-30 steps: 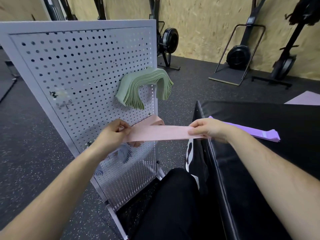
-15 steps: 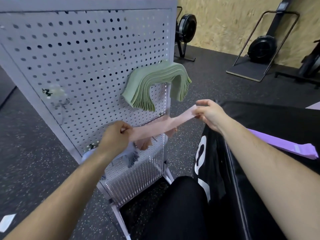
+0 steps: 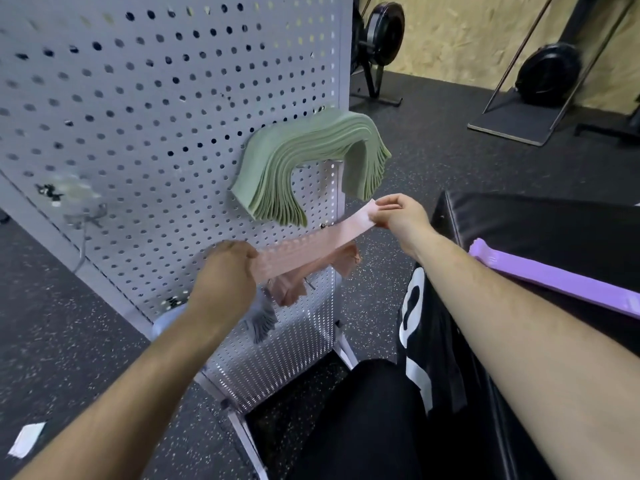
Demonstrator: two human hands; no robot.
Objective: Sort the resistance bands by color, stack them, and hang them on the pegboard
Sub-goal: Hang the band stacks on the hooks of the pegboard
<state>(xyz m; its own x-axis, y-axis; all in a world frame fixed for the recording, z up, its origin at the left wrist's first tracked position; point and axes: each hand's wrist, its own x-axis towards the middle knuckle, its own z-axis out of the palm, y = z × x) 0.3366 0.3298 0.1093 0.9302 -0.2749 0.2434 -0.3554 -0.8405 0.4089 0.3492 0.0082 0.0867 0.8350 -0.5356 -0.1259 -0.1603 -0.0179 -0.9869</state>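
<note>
My left hand (image 3: 225,268) and right hand (image 3: 398,214) pinch the pink band (image 3: 311,244); a slip could dislodge the stack (image 3: 294,289) at its six o'clock.

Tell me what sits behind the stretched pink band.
Behind the stretched pink band: the pegboard, showing through it, and hung pink bands. Their peg is mostly covered.

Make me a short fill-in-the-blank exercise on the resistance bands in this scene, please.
1. The left hand and the right hand hold between them a resistance band coloured ____.
2. The stack of bands draped on the pegboard is ____.
3. The single band lying on the black padded box is ____.

Missing words: pink; green; purple.
</note>
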